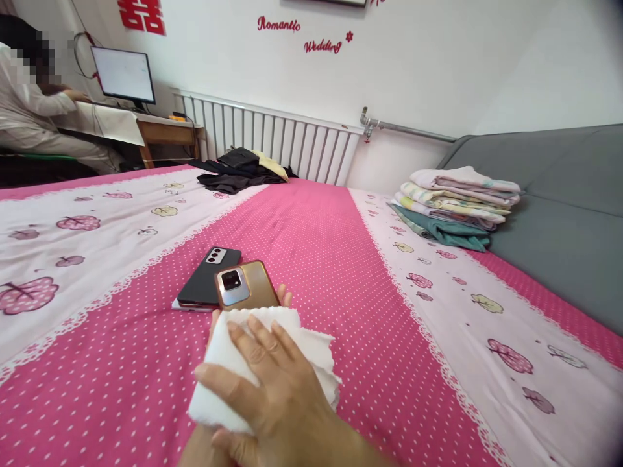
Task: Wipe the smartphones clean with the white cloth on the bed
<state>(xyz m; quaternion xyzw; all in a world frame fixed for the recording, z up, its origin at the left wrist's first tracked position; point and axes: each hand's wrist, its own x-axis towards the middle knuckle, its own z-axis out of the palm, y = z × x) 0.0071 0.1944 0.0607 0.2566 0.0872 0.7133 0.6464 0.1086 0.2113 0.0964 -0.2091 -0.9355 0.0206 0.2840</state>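
My left hand is underneath a gold phone with a squarish camera block, its back turned up. Fingertips show past the phone's right edge; the palm is hidden. Over the lower part of the phone lies a folded white cloth with ragged edges. My right hand presses on this cloth from above, fingers bent over it and thumb at the left. Just beyond, a dark grey phone with three lenses rests on a thin pale object on the bed.
The bed wears a pink dotted sheet. Folded bedding is stacked by the grey headboard. Dark clothes lie near the radiator. At far left a person sits at a desk with a monitor.
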